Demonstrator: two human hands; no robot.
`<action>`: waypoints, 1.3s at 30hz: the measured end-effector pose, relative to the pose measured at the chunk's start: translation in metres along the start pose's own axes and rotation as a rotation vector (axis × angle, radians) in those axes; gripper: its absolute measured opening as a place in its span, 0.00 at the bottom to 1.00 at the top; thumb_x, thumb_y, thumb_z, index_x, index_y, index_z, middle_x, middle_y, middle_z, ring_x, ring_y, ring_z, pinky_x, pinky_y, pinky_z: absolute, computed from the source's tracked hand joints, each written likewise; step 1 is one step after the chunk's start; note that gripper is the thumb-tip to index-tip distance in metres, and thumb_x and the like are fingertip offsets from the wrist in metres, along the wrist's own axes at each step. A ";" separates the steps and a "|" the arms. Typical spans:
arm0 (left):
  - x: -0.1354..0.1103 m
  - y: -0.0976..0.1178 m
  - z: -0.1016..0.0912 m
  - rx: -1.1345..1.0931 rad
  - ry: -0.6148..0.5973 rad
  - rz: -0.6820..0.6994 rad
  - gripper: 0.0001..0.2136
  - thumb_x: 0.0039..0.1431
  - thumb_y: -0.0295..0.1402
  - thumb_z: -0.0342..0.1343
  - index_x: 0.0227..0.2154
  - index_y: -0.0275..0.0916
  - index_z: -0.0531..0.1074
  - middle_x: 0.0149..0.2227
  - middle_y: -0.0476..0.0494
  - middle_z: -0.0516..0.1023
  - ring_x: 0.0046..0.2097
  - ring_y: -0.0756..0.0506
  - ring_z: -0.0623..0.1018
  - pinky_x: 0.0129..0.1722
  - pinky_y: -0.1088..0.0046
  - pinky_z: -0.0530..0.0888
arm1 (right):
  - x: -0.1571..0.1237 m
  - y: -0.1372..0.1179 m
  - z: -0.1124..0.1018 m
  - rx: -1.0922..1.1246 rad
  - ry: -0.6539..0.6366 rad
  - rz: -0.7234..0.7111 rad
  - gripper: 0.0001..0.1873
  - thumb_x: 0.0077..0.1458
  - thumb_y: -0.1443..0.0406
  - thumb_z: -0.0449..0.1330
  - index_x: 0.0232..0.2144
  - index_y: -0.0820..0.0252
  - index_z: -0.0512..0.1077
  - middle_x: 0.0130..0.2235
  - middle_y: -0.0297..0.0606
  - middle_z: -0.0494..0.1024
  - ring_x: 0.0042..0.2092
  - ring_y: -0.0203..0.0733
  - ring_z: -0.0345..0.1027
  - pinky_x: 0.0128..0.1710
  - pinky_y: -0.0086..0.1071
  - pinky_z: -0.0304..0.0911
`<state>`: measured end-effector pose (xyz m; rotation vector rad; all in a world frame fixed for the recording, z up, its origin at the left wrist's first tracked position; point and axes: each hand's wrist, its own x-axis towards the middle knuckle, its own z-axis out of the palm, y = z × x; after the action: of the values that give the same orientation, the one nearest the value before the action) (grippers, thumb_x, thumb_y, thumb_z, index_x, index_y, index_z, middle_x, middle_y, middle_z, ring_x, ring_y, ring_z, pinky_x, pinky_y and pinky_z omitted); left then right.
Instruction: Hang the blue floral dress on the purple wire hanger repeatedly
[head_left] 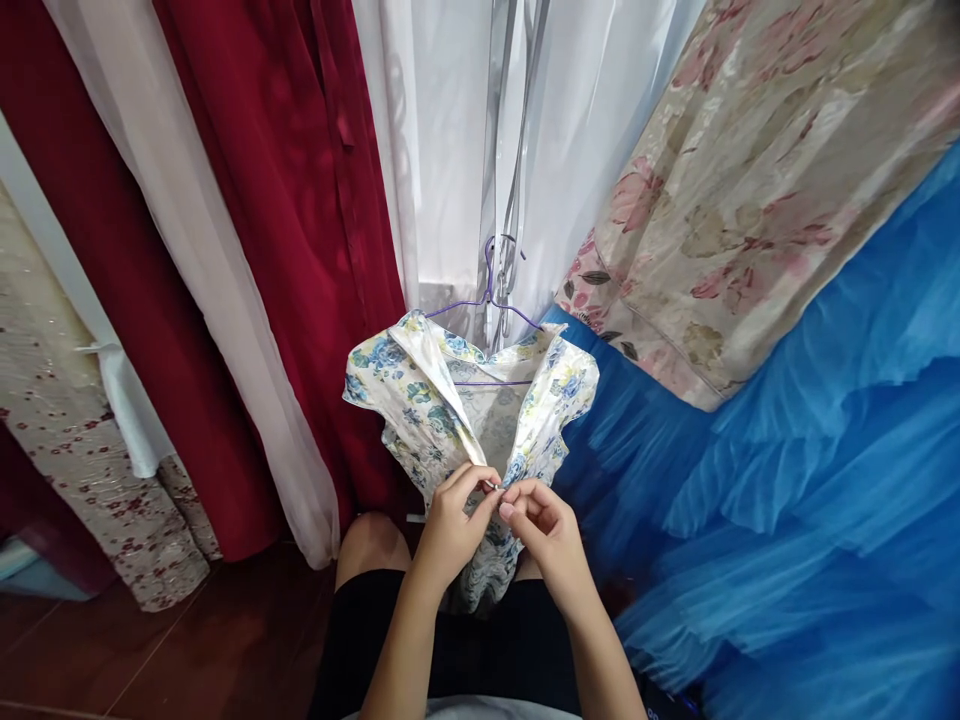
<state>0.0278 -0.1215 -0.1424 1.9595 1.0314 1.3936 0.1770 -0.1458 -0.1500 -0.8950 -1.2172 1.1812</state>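
Observation:
A white sleeveless blouse (420, 400) with blue and yellow flowers hangs on a purple hanger (489, 296) in front of me. Its neckline is open in a V, and the two front edges meet at my hands. My left hand (459, 515) pinches the left front edge between thumb and forefinger, with a tiny shiny thing, perhaps a button, at the fingertips. Touching the opposite edge, my right hand (541, 520) is closed in a pinch right beside it. The blouse's lower part bunches between my knees, partly hidden by my hands.
Dark red cloth (292, 200) and pale cloth hang at the left. White fabric with grey ribbons (517, 150) hangs behind the hanger. On the right are a beige floral garment (720, 230) and ruffled blue tulle (810, 520). Brown floor tiles (187, 650) show at lower left.

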 end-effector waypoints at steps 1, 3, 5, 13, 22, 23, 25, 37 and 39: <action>0.000 -0.001 0.000 0.003 0.008 0.006 0.03 0.65 0.26 0.56 0.37 0.41 0.72 0.36 0.48 0.74 0.40 0.48 0.74 0.43 0.73 0.69 | 0.001 0.004 -0.002 -0.003 0.017 0.001 0.11 0.58 0.58 0.66 0.35 0.58 0.71 0.25 0.27 0.61 0.28 0.34 0.52 0.29 0.31 0.49; 0.000 -0.002 -0.001 -0.002 0.016 0.029 0.02 0.65 0.27 0.58 0.37 0.41 0.74 0.36 0.48 0.75 0.40 0.47 0.75 0.43 0.73 0.70 | 0.004 0.011 -0.005 -0.040 0.043 -0.001 0.12 0.56 0.59 0.67 0.36 0.58 0.70 0.25 0.27 0.64 0.28 0.34 0.54 0.30 0.31 0.51; 0.001 -0.001 -0.001 -0.021 0.017 0.056 0.02 0.65 0.28 0.58 0.37 0.41 0.76 0.35 0.47 0.77 0.40 0.47 0.77 0.42 0.73 0.71 | 0.005 0.016 -0.005 -0.082 0.032 -0.004 0.13 0.56 0.59 0.68 0.38 0.58 0.70 0.26 0.28 0.65 0.29 0.35 0.55 0.31 0.30 0.53; 0.002 0.003 -0.003 -0.068 -0.015 0.086 0.04 0.64 0.28 0.59 0.35 0.40 0.78 0.35 0.45 0.79 0.39 0.46 0.79 0.41 0.71 0.73 | 0.005 0.021 0.012 -0.030 -0.005 -0.023 0.15 0.63 0.56 0.59 0.31 0.56 0.61 0.24 0.24 0.55 0.26 0.33 0.47 0.26 0.28 0.46; 0.020 0.002 -0.011 -0.051 0.090 0.115 0.04 0.63 0.29 0.60 0.32 0.40 0.78 0.35 0.44 0.78 0.38 0.46 0.78 0.38 0.71 0.75 | 0.007 0.020 0.012 -0.093 -0.050 -0.016 0.15 0.64 0.58 0.59 0.29 0.55 0.59 0.25 0.25 0.56 0.27 0.34 0.47 0.26 0.29 0.45; 0.028 0.005 -0.014 -0.057 0.124 0.114 0.04 0.63 0.29 0.60 0.32 0.40 0.78 0.35 0.44 0.78 0.39 0.46 0.78 0.37 0.71 0.75 | 0.006 0.019 0.013 -0.112 -0.060 -0.008 0.15 0.63 0.59 0.59 0.29 0.55 0.59 0.25 0.25 0.57 0.26 0.34 0.48 0.26 0.29 0.45; 0.049 0.015 -0.019 -0.059 0.181 0.112 0.04 0.63 0.30 0.59 0.32 0.39 0.78 0.36 0.44 0.78 0.39 0.46 0.78 0.36 0.72 0.76 | 0.002 0.016 0.015 -0.134 -0.066 0.004 0.14 0.63 0.60 0.60 0.29 0.55 0.59 0.25 0.25 0.57 0.27 0.34 0.49 0.26 0.29 0.45; 0.192 0.059 -0.056 0.189 0.274 0.381 0.03 0.58 0.28 0.62 0.30 0.38 0.78 0.33 0.47 0.80 0.36 0.46 0.79 0.38 0.69 0.75 | -0.021 0.021 0.039 -0.133 -0.083 0.022 0.17 0.63 0.55 0.59 0.28 0.55 0.59 0.24 0.25 0.57 0.26 0.33 0.49 0.27 0.28 0.48; 0.196 0.060 -0.055 0.217 0.291 0.401 0.03 0.59 0.28 0.61 0.30 0.38 0.78 0.33 0.47 0.80 0.36 0.46 0.78 0.39 0.69 0.75 | -0.024 0.023 0.038 -0.139 -0.080 0.024 0.18 0.62 0.55 0.60 0.27 0.56 0.59 0.25 0.26 0.58 0.26 0.34 0.50 0.28 0.29 0.49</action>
<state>0.0280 0.0030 0.0292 2.2579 0.9830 1.8976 0.1367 -0.1679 -0.1707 -0.9755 -1.3700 1.1721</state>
